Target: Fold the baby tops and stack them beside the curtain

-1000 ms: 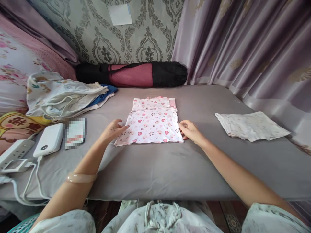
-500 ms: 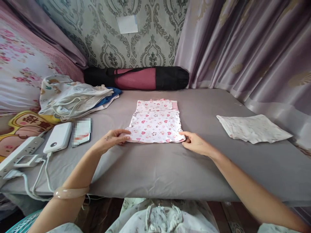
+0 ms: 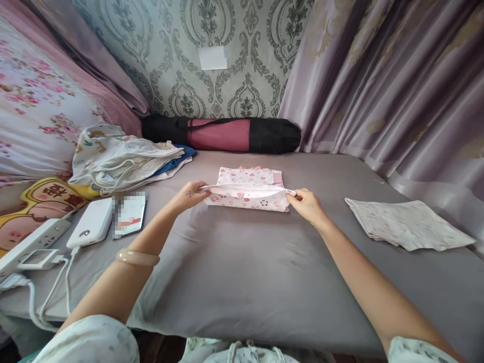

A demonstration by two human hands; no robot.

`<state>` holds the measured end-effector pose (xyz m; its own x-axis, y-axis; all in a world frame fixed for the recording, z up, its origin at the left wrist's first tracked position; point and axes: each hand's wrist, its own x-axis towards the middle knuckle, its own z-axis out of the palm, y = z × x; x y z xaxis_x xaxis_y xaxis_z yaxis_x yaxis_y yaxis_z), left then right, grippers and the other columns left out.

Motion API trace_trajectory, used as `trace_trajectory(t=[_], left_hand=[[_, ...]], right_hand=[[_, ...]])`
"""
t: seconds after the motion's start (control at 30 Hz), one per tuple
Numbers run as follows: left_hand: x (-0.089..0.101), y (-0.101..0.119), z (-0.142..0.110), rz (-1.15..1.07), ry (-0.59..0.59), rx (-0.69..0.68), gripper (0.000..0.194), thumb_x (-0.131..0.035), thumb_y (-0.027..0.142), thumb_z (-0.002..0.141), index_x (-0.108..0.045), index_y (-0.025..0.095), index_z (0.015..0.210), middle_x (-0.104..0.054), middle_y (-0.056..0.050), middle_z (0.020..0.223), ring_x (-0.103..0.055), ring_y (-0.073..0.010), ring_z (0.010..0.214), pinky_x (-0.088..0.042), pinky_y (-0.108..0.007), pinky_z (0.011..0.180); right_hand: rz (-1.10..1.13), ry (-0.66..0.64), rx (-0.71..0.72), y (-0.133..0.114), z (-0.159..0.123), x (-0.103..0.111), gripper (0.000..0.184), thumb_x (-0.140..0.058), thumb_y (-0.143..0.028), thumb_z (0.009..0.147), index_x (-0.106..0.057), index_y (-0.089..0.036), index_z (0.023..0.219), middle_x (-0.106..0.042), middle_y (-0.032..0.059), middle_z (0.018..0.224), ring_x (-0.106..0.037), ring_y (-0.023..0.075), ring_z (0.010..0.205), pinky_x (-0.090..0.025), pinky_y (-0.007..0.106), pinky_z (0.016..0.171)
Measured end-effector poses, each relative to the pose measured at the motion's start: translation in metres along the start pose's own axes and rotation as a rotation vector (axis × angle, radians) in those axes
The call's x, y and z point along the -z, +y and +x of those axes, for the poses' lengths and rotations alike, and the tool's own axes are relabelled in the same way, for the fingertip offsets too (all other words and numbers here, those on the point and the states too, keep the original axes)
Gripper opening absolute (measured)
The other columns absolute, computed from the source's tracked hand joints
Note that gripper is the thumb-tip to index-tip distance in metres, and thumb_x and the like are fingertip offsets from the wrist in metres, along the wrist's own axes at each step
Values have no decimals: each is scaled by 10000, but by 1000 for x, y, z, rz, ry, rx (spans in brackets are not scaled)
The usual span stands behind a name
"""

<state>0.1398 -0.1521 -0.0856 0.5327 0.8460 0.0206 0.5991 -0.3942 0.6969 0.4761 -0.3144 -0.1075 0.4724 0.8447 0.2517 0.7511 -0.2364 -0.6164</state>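
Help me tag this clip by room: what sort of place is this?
Probably a room in a home, perhaps a bedroom: damask-patterned wallpaper behind, purple curtains at right, and a loose pile of clothes on the grey fabric-covered surface.

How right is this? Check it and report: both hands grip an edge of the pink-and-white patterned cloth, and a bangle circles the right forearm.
Wrong arm: the head view shows the bangle around the left forearm. The rest stands: both hands grip an edge of the pink-and-white patterned cloth.
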Motion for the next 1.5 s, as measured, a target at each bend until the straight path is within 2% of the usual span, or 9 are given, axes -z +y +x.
trace_trajectory(t=[0.17,0.3,0.43,0.6,0.73,0.87,1.03,1.33,1.5], left_hand=[[-5,2,35,-27,72,-26,318,-532,465,715,-615,165,652,-513,17,596,-487,-144,639,-348,-237,578],[-22,-6,63,-201,202,75,271,-561,425,685,-600,158,675,-497,31,557,-462,-125,563,-331,-230,536],[-42,-14,92,-278,355,173,232,-586,379,691,-614,151,720,-496,30,538,-475,-135,546,-337,-231,520],[-56,-16,113,-108,471,199,210,-500,345,828,-612,172,788,-610,-26,675,-574,-189,691,-398,-259,615],[-64,-21,121,58,512,171,234,-396,335,931,-574,201,858,-659,-62,805,-612,-210,802,-414,-281,700],[-69,-28,130,147,507,157,260,-336,357,976,-551,215,939,-683,-92,904,-638,-231,891,-425,-295,740],[-75,-31,142,181,476,181,299,-308,411,989,-535,216,999,-695,-111,936,-655,-257,937,-442,-312,748],[-76,-26,154,299,417,364,309,-364,383,955,-578,163,987,-687,-187,1043,-646,-301,1032,-465,-349,807],[-66,-23,149,222,332,452,325,-428,441,908,-603,167,908,-704,-173,943,-665,-307,964,-484,-352,772]], right_hand=[[125,9,-95,12,34,-21,266,-512,-406,765,-613,-183,663,-594,-10,615,-544,162,641,-380,242,591],[65,85,-187,11,59,-41,231,-469,-353,806,-589,-192,691,-581,-10,595,-522,164,621,-371,244,590],[-60,100,-248,2,76,-55,209,-437,-305,868,-590,-193,780,-633,44,708,-555,195,690,-379,258,631],[-180,62,-257,-6,84,-61,300,-344,-325,957,-597,-174,1013,-672,118,916,-612,242,855,-410,290,698],[-302,19,-250,-9,87,-61,373,-300,-398,990,-563,-180,1140,-671,135,970,-635,281,919,-436,342,753],[-408,-1,-223,-10,94,-61,407,-265,-404,1008,-541,-156,1173,-678,153,968,-649,302,954,-446,379,806],[-424,-18,-263,-6,104,-66,422,-259,-400,1013,-540,-140,1190,-679,175,1009,-647,302,1003,-450,395,844],[-345,-38,-420,5,117,-74,413,-393,-404,957,-622,-113,1140,-678,208,1069,-637,327,1049,-460,409,858],[-274,-78,-449,12,121,-68,450,-380,-463,950,-639,-128,1103,-670,203,1113,-620,322,1091,-459,395,868]])
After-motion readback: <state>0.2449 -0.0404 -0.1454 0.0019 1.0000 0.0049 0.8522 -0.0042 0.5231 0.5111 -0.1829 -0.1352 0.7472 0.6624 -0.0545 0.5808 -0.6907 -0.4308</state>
